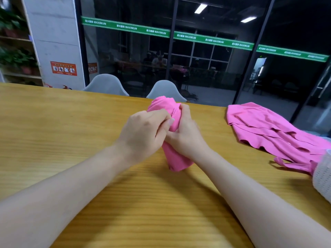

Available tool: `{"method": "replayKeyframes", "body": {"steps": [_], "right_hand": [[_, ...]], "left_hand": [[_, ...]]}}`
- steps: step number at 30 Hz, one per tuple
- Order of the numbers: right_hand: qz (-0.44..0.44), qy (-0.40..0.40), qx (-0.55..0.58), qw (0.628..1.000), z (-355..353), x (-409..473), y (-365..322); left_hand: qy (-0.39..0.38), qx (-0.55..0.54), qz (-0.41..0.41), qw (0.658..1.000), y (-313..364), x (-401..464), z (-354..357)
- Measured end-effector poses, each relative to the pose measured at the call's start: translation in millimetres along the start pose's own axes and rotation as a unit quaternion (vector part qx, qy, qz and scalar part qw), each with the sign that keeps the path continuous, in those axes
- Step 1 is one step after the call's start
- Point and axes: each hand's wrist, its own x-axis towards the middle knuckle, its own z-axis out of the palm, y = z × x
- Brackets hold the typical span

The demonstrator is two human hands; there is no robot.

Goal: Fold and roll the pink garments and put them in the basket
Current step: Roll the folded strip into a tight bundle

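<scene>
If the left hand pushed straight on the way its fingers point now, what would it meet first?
The left hand points right and slightly away, and its fingers already pinch the rolled pink garment. Right behind that fabric is the right hand, gripping the same roll. Depth beyond that is unclear.

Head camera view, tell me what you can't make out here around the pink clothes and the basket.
- Pink roll: its middle is hidden by the left hand and right hand gripping it, so how tight it is stays unclear.
- White mesh basket: cut off by the right edge; its contents are unseen.
- Pink pile: layers overlap and run off-frame, so no count.
</scene>
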Motion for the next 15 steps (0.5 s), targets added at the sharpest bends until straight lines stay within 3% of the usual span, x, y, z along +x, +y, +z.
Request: {"method": "replayKeyframes", "body": {"steps": [4, 7, 10, 15], "right_hand": [[0.037, 0.004, 0.043, 0.998, 2.3, 1.8, 4.5], [0.088, -0.074, 0.106, 0.988, -8.0, 1.4, 11.9], [0.14, -0.198, 0.256, 0.936, -12.1, -3.4, 17.3], [0.16, -0.217, 0.422, 0.866, -2.6, -4.5, 17.1]], "left_hand": [[0.0, -0.063, -0.072, 0.995, -5.4, -1.5, 4.7], [-0.006, -0.112, -0.1, 0.989, -9.1, -1.9, 5.4], [-0.016, -0.152, -0.121, 0.981, -20.9, -4.8, 0.5], [-0.02, -0.193, -0.137, 0.971, -19.8, -4.2, -4.9]]}}
